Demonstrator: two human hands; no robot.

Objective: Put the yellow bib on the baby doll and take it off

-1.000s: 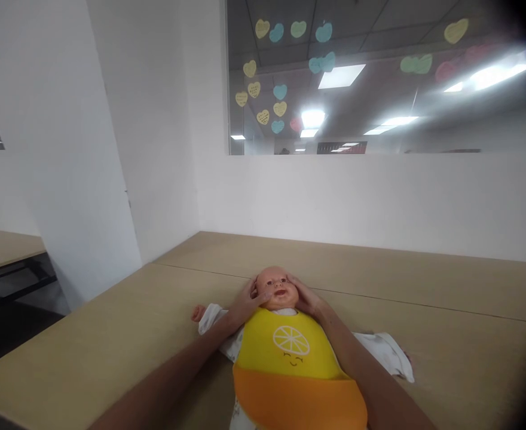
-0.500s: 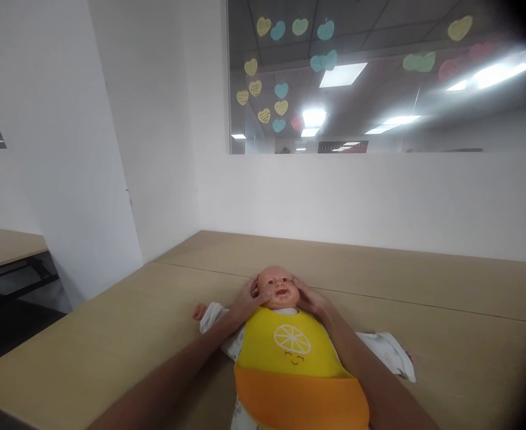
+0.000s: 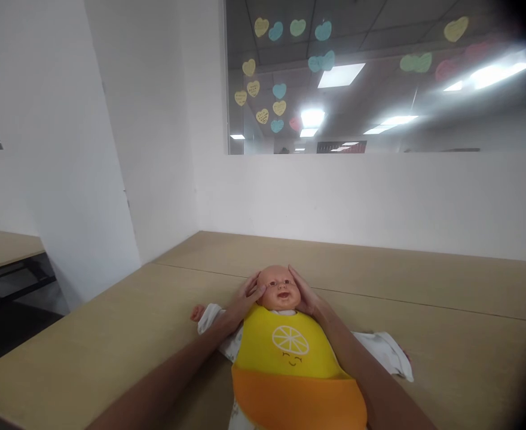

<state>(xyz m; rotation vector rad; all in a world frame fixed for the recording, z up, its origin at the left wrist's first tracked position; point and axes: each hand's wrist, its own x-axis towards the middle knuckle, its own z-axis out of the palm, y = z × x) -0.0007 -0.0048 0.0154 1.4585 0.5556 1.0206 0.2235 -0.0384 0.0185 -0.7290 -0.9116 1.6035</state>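
A baby doll (image 3: 280,280) lies on its back on the wooden table, arms spread to both sides in white patterned sleeves. Round its neck is a silicone bib (image 3: 290,352), yellow above with a lemon slice and smiling face, orange at the catch pocket. My left hand (image 3: 249,295) cups the left side of the doll's head, thumb by its cheek. On the other side my right hand (image 3: 305,292) lies along the head with fingers stretched up past the ear. Both hands hold the head between them; some fingertips are hidden behind it.
The pale wooden table (image 3: 124,334) has a seam across it behind the doll. White walls (image 3: 335,197) meet its back and left edges. A window (image 3: 379,89) with heart-shaped sticky notes is above. Another table (image 3: 3,248) stands at far left.
My right fingers have shifted up along the side of the doll's head. My left thumb has moved off the mouth corner toward the cheek. The doll stays in place.
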